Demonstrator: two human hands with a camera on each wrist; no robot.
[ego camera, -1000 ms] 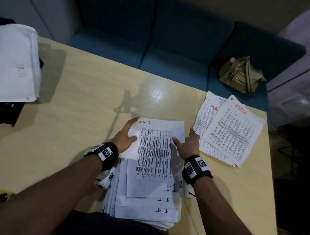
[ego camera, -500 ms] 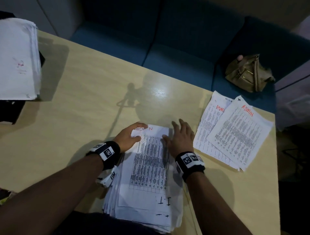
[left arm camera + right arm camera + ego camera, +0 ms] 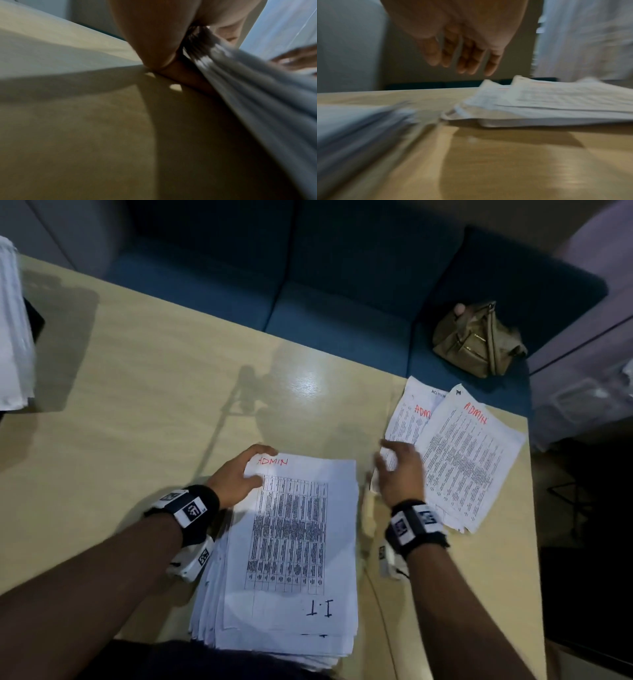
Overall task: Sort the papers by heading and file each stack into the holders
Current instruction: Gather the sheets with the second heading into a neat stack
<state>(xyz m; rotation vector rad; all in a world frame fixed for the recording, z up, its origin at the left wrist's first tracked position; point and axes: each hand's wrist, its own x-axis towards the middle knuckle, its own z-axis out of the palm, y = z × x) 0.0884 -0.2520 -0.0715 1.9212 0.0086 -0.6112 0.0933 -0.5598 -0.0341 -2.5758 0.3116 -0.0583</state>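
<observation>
Now left hand pinching far left corner of big paper stack on worktop, top sheet headed ADMIN. Right hand loosely spread, blurred, holding nothing, above gap beside ADMIN pile near right edge. Tan bag on blue sofa beyond.

Main stack: thick pile of white printed sheets, flat at the near table edge, lower sheets fanned out leftward.
Top sheet: dense table print, red "ADMIN" at its far end, black "I.T" at its near end.
Sorted pile: smaller, skewed stack headed red "ADMIN", near the right table corner, apart from the main stack.
</observation>
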